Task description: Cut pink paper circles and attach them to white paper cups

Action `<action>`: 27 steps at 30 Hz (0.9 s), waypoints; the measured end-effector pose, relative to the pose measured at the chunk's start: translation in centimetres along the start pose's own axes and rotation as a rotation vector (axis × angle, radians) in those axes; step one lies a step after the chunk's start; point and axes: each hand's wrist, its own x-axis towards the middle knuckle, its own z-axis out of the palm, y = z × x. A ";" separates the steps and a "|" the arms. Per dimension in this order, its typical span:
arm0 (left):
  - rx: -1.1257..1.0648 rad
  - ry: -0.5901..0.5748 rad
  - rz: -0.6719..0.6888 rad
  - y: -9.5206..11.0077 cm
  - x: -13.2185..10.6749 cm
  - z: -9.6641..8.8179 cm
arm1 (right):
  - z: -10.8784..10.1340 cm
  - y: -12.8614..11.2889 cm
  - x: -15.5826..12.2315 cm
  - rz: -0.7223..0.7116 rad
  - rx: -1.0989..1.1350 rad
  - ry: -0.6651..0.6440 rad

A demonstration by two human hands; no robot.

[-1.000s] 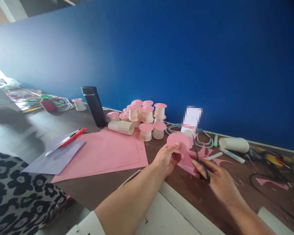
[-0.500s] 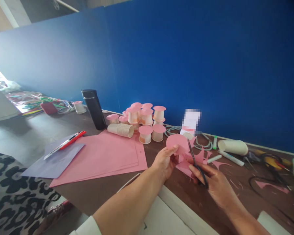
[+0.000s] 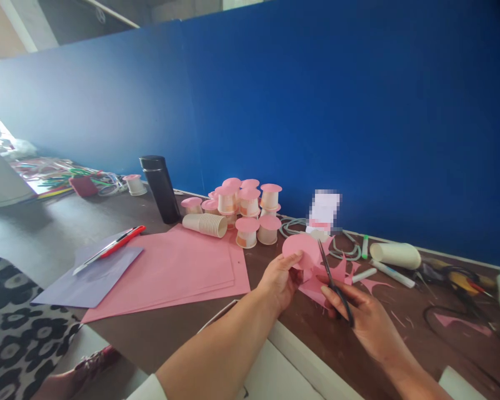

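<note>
My left hand (image 3: 284, 276) pinches a round pink paper disc (image 3: 300, 249) between thumb and fingers, its face tilted toward me. Black-handled scissors (image 3: 334, 284) are gripped in my right hand (image 3: 354, 307), blades pointing up at the disc's right edge. Whether the blades touch the paper I cannot tell. Beneath both hands lie jagged pink paper scraps (image 3: 314, 289). Behind and to the left stand several paper cups (image 3: 246, 236) topped with pink discs, some stacked on others.
Pink sheets (image 3: 179, 266) lie left, with a red utility knife (image 3: 123, 241) on purple paper (image 3: 95, 283) beside them. A black flask (image 3: 160, 189) stands behind nested cups (image 3: 204, 224). Rightward are a lying cup (image 3: 395, 254), glue sticks, cables and an open drawer (image 3: 270, 372) below.
The view has tilted slightly, so everything sits a little lower. My hands keep nearly the same hold on the disc and the scissors, with little movement between them.
</note>
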 end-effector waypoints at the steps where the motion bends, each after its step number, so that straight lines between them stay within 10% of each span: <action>1: 0.008 -0.002 0.003 0.0 0.0 0.0 | 0.0 0.0 0.0 0.000 0.000 0.013; 11: 0.345 -0.078 0.038 -0.6 -0.6 0.0 | 0.1 1.8 1.1 0.037 0.550 0.112; 21: 0.612 -0.189 -0.077 -1.3 -1.3 -0.1 | 0.0 1.1 0.6 0.017 0.556 0.101; 27: 0.420 -0.259 -0.124 -1.0 -1.4 0.1 | -0.1 1.5 0.7 0.022 0.545 0.110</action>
